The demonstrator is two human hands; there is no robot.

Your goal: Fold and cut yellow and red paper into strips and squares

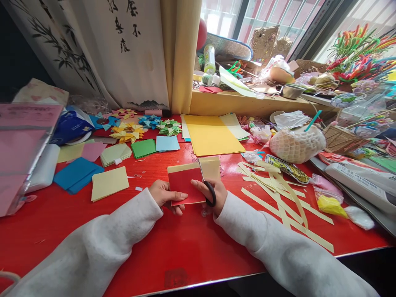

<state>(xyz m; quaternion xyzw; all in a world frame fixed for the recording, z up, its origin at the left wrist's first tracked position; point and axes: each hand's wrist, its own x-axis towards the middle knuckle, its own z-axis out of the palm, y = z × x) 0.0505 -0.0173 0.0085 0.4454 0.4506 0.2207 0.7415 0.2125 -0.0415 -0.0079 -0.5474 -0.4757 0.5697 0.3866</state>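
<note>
My left hand [165,194] pinches the left edge of a stack of square paper [185,184], red on top with pale yellow under it, held just above the red table [185,247]. My right hand [213,190] is closed round black-handled scissors [207,185]. Their blades run up through the stack's right side. A pale yellow piece [210,167] sticks out to the right of the blades.
Cut pale yellow strips [278,198] lie to the right. A large yellow sheet [212,134], small coloured paper squares [109,182] and folded paper stars [128,131] lie behind and left. A netted round object [295,144], a basket [340,138] and clutter crowd the right side and windowsill.
</note>
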